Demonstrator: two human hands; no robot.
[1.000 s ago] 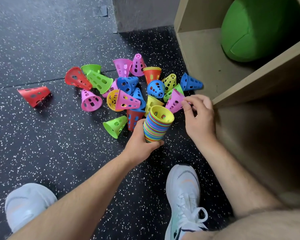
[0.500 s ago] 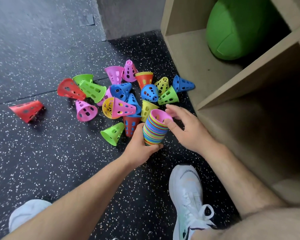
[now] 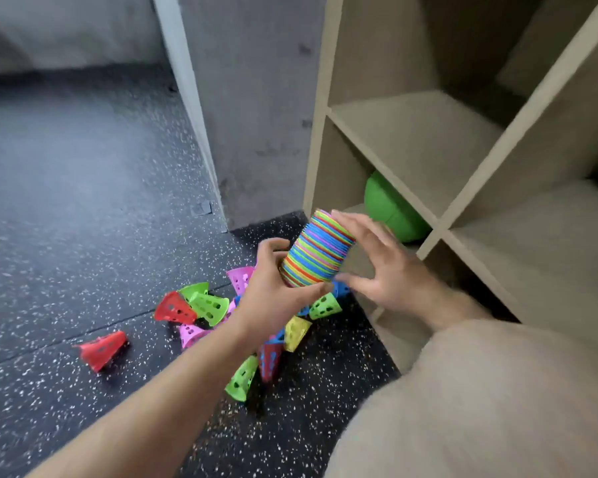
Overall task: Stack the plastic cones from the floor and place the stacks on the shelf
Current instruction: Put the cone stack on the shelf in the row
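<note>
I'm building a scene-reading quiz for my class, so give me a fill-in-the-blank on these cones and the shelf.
1. The hand gripping the multicoloured stack of plastic cones is the person's ___.
2. The round ball inside the beige wooden shelf is ___.
3. The lone perforated plastic cone lying apart from the pile on the speckled black floor is ___.
Missing words: left; green; red.

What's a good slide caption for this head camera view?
Left hand holds a tall cone stack near the shelf, right hand open beside it, loose cones on the floor.
</note>
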